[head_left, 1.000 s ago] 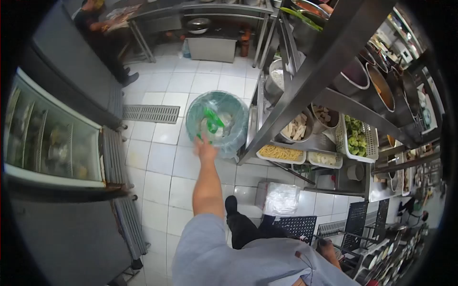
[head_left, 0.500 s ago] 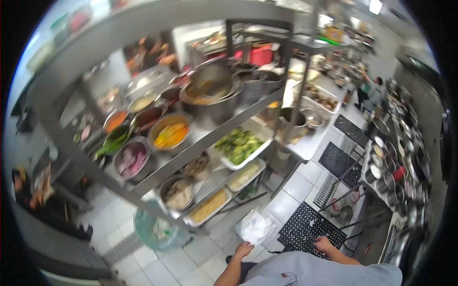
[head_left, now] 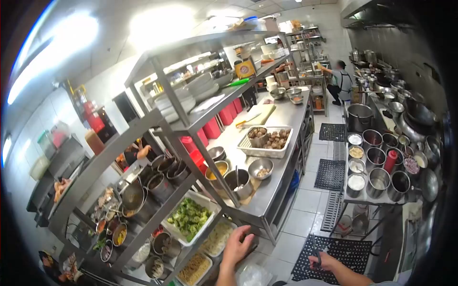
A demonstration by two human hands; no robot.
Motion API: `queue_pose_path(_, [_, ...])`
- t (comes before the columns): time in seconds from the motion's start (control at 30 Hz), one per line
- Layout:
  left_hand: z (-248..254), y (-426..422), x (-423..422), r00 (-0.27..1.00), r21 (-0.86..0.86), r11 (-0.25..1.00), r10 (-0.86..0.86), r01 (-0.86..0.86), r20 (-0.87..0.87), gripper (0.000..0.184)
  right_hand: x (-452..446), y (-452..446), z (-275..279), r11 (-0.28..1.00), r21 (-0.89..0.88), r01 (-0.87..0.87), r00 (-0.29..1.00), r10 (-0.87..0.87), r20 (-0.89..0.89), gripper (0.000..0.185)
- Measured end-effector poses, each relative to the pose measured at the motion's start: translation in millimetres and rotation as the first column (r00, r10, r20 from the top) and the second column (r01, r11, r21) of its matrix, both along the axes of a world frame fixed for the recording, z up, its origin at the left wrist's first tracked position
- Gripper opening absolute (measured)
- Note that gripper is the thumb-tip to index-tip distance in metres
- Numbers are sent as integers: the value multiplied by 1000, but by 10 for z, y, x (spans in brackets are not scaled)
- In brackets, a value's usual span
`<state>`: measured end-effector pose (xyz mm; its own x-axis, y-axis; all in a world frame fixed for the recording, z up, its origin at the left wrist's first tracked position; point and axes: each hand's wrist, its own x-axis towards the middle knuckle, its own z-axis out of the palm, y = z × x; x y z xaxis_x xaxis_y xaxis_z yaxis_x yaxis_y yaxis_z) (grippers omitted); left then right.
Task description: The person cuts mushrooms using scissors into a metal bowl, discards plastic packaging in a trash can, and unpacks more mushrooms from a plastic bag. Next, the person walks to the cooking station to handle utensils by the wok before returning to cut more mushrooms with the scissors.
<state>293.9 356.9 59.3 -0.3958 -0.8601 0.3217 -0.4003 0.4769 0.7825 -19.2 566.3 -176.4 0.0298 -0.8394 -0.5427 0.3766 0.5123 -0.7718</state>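
Observation:
My left hand (head_left: 238,245) is raised at the bottom centre, fingers apart and slightly curled, with nothing in it. It is in front of a white tray of pale pieces (head_left: 216,238) on the lower shelf. At the lower right, my right hand (head_left: 323,261) is wrapped round the handle of a dark, thin tool (head_left: 315,247), perhaps scissors, above a black floor mat (head_left: 334,274). Left of my left hand are a white basket of broccoli (head_left: 190,217) and a tray of noodles (head_left: 194,268). A clear plastic-wrapped bundle (head_left: 255,275) lies low between my hands.
A steel counter (head_left: 267,190) carries a basket of brown pieces (head_left: 278,139) and bowls. Across the aisle, pots stand on a cooking-side table (head_left: 367,193). A person (head_left: 340,83) crouches at the far end. More floor mats (head_left: 330,174) line the tiled aisle.
The view has swung right and up from the green-lined bin to the counters and aisle. My left hand has left the bin area and risen. My right hand still holds the dark tool.

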Motion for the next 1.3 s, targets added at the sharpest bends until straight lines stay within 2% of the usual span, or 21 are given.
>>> queue_pose_path(0.03, [371,-19,-42,1000,-130,992,5,-2,24,36,-22,-117,70,999,-37,-12,1000,12,-11,31])
queue_pose_path(0.1, [997,-152,-29,998,-229,972,60,-52,29,34,-64,-396,284,992,-118,-35,999,30,-37,32])
queue_pose_path(0.13, [1304,-210,-14,993,-330,940,107,-87,44,34,-84,-556,221,986,-162,-39,999,34,-37,33])
queue_pose_path(0.23, [2134,-368,-70,976,-628,765,213,-141,39,35,-163,-934,511,966,-243,-92,993,71,-96,29])
queue_pose_path(0.33, [2643,-511,-279,970,-749,638,242,-178,-25,37,-343,-1376,730,946,-280,-163,977,117,-176,29])
queue_pose_path(0.37, [2740,-583,-353,970,-785,593,242,-177,-35,36,-433,-1562,767,931,-302,-203,966,140,-216,29])
queue_pose_path(0.4, [2791,-673,-439,970,-797,571,233,-198,-74,36,-509,-1746,794,934,-324,-152,985,115,-130,28])
queue_pose_path(0.5, [2849,-1078,-576,972,-830,521,214,-197,-97,35,-840,-2340,815,932,-335,-137,976,70,-204,27])
queue_pose_path(0.63, [3006,-1700,-802,963,-865,472,264,-172,-47,34,-1283,-2967,1014,936,-352,-1,984,-62,-169,29])
queue_pose_path(0.67, [3056,-1860,-883,962,-854,484,267,-190,-63,33,-1404,-3097,1070,931,-364,-1,967,-92,-237,23])
queue_pose_path(0.77, [3245,-2320,-1139,952,-871,456,304,-184,-42,32,-1683,-3372,1152,908,-387,161,967,-224,-121,23])
queue_pose_path(0.9, [3572,-2710,-1430,937,-890,438,346,-127,37,31,-1878,-3593,1307,915,-305,265,943,-311,-114,21])
queue_pose_path(0.97, [3780,-2834,-1545,909,-955,287,415,-79,49,32,-1955,-3746,1202,891,-351,289,931,-347,-113,21])
queue_pose_path(1.03, [3874,-2875,-1632,880,-967,250,469,-46,80,30,-2013,-3963,1071,873,-370,317,917,-382,-116,22])
queue_pose_path(1.07, [3833,-2830,-1665,875,-962,273,471,-27,110,28,-2054,-4088,1005,868,-395,301,905,-390,-167,22])
queue_pose_path(1.1, [3796,-2829,-1740,875,-955,298,461,5,149,27,-2074,-4255,972,833,-441,335,891,-432,-140,27])
queue_pose_path(1.17, [3516,-2699,-1837,857,-895,444,449,33,254,29,-2126,-4561,804,808,-397,436,845,-519,-128,27])
queue_pose_path(1.23, [3040,-2559,-2016,856,-782,614,346,104,385,32,-2184,-4694,803,768,-318,557,815,-579,28,25])
queue_pose_path(1.27, [2793,-2566,-2027,848,-672,709,207,214,488,31,-2196,-4719,743,749,-250,613,784,-615,79,24])
queue_pose_path(1.3, [2528,-2543,-2182,788,-520,805,111,286,605,43,-2197,-4732,525,736,-179,653,754,-653,69,25])
